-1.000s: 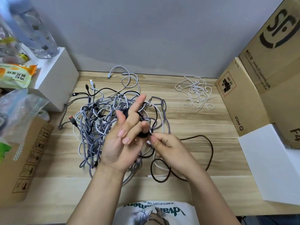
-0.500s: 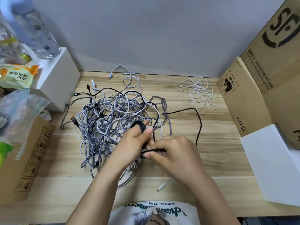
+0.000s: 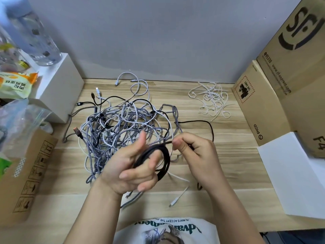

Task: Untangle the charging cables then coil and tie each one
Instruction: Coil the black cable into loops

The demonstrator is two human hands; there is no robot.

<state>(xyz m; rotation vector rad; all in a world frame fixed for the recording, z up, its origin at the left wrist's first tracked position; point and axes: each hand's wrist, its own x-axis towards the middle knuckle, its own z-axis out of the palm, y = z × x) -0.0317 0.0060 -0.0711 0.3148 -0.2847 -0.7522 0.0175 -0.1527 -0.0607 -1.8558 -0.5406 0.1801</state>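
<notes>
Black cable (image 3: 163,161) coil now higher, bigger

A home desk: snack bag (image 3: 15,85), water bottle (image 3: 37,37), shipping boxes (image 3: 288,81).

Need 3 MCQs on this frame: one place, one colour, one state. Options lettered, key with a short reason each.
1. Where does the pile of white ties lie?
A. far right of the table, near the cardboard boxes
B. under the tangle
C. on the white box at left

2. What colour is the cable being coiled?
A. white
B. black
C. orange

3. What is the right hand doing?
A. resting flat on the table
B. pinching the black cable's free run
C. holding a tie

Key:
1 A: the ties sit apart from the tangled cables, beside the boxes.
2 B: dark loops wrap round the left hand.
3 B: thumb and finger close on the strand leading to the coil.
</notes>
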